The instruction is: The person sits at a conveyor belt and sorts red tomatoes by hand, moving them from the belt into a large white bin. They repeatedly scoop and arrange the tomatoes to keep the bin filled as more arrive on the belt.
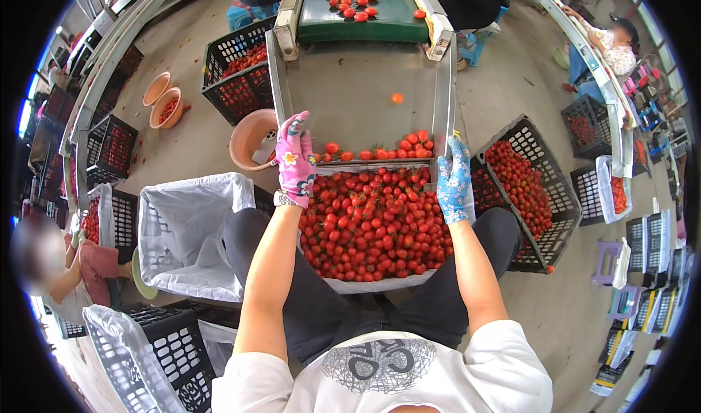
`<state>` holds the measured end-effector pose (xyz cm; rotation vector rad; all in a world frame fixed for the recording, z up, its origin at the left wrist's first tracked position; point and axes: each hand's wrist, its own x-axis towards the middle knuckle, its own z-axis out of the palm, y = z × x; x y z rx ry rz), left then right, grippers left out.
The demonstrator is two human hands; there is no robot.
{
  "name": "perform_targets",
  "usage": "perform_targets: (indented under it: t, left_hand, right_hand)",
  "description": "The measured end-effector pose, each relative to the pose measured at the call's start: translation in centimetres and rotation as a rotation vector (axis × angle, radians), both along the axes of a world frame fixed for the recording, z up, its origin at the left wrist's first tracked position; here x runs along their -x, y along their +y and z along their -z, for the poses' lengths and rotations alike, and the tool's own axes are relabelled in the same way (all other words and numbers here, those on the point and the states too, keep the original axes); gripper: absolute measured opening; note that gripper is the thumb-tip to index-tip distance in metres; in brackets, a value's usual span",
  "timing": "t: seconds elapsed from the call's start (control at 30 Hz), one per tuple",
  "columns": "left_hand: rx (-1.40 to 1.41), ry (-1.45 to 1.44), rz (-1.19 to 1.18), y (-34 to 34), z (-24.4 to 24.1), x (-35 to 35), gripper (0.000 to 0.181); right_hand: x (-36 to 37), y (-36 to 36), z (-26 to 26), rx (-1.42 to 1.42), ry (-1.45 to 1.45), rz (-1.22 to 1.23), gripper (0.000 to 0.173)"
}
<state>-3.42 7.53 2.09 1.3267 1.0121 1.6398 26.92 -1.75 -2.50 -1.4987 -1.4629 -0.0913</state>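
Observation:
My left hand (297, 164), in a pink flowered glove, lies at the left rim of a metal chute (361, 73). My right hand (454, 177), in a blue flowered glove, is at the chute's right rim. Whether the fingers grip the rims is unclear. Between my knees stands a lined crate full of small red tomatoes (378, 227). More tomatoes (405, 149) rest along the chute's lower lip, and a blurred one (397, 98) is higher up on it. Above, a green conveyor belt (361, 29) carries further tomatoes.
At right a tilted black crate (564, 205) holds tomatoes. At left are a white-lined crate (191, 237), an orange basin (241, 139) with a phone inside, and a black crate (235, 92) of tomatoes. Other people sit near conveyors at both sides and beyond the belt.

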Motion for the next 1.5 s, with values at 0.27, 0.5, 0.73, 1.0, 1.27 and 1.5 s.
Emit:
perform_targets:
  t: [0.27,0.5,0.73,1.0,1.27,1.5]
  left_hand:
    - [-0.308,0.482,-0.049,0.0,0.8,0.1,0.019]
    - [-0.334,1.193,0.169,-1.3,1.3,-1.4,0.039]
    - [-0.276,1.351,0.09,-1.2,2.1,-1.9,0.048]
    - [-0.233,1.267,0.102,-0.9,2.2,-1.7,0.055]
    - [-0.134,1.301,0.146,-1.1,1.7,-1.5,0.062]
    - [-0.204,1.33,0.16,-1.3,1.5,-1.9,0.062]
  right_hand:
    - [0.2,0.1,-0.1,-0.004,0.004,0.018,0.043]
    - [0.2,-0.1,-1.0,-0.003,-0.048,0.032,0.044]
    - [1.6,0.7,-7.1,0.1,-0.187,-0.144,0.025]
    - [2.3,6.6,-2.5,0.481,-0.605,-0.086,0.018]
    - [2.8,7.5,-4.7,0.725,-0.444,-0.204,0.024]
    - [2.7,6.8,-4.1,0.615,-0.308,-0.29,0.034]
